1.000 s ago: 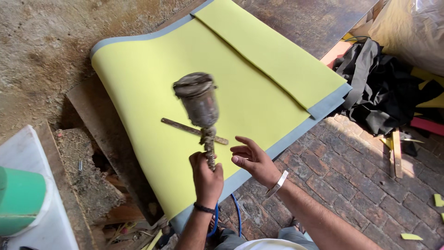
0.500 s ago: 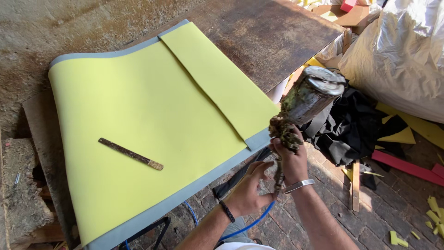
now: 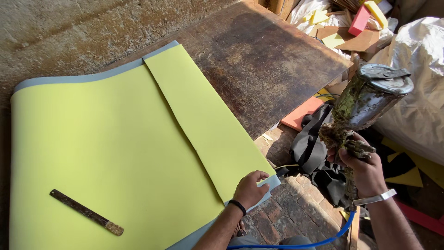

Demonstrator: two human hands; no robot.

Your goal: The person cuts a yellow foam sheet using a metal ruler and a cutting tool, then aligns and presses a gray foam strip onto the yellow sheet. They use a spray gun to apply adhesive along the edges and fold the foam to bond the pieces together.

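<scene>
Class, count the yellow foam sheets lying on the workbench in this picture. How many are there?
2. A large yellow sheet covers the bench's left side; a narrower strip overlaps its right edge, under the left hand. More may lie underneath.

Place: a rough workshop — likely foam or upholstery work.
Bench: worn dark wooden worktop (image 3: 268, 60) carrying yellow foam sheets (image 3: 101, 143).
Floor: brick, littered with foam offcuts (image 3: 365, 16) — black fabric scraps (image 3: 314, 153).
Tool: grimy spray gun (image 3: 365, 106) on a blue hose (image 3: 300, 243).

both forearms are bare, with no sleeves showing. the left hand (image 3: 250, 188) has a thin black band around its wrist. the right hand (image 3: 365, 170) has a flat, silver-coloured metal bangle, open-ended, sitting just below the wrist.
</scene>
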